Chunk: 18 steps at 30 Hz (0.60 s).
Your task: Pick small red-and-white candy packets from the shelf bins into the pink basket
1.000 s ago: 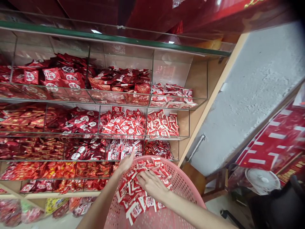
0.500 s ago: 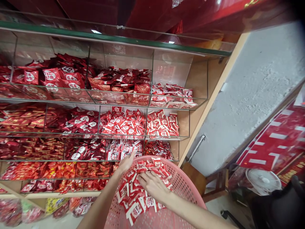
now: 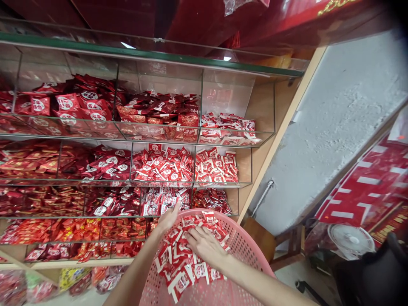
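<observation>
Two bare hands at a pink basket filled with small red and white packets, in front of glass-fronted shelves stocked with more packets. The left hand is at the basket's far left edge, fingers pointing up and away; whether it grips the rim cannot be told. The right hand lies palm down on the heap, fingers slightly bent, their tips among the packets; whether they pinch any is hidden. Each packet looks light, with a thin, crinkly, probably slippery wrapper, so a loose handful could slide apart. The pale flat ends seem the best place to pinch one; a cupped palm from beneath would suit several. The basket, thin holed plastic, probably flexes a little and is best held by its rim.
</observation>
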Motion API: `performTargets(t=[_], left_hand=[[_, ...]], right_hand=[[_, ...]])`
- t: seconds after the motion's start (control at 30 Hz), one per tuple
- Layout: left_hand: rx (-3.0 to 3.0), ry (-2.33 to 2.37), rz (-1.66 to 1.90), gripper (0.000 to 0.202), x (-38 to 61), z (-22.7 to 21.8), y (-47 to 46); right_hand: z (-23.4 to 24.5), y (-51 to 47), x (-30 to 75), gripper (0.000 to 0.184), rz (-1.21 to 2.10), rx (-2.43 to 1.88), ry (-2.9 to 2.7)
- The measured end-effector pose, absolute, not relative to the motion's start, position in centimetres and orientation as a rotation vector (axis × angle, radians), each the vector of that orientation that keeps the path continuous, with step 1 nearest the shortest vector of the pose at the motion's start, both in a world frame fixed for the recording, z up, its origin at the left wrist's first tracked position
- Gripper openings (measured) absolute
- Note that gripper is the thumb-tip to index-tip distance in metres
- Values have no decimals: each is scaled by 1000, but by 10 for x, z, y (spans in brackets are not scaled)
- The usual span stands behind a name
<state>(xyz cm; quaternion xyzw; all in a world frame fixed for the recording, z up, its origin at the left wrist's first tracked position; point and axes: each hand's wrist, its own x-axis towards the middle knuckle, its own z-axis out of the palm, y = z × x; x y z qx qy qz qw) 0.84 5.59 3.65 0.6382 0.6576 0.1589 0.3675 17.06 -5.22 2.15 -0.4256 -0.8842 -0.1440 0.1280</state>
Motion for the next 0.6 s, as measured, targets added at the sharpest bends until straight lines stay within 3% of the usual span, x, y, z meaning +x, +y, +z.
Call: performTargets(t=[0.33,0.6], left_hand=[[1610,1645,419,82,9,41,50],[1589,1661,430,83,8,38,52]], right_hand=[[46,-45,196,29,-385,-1401,-2423],[37,-46,212,28,-284,-1421,-2483]])
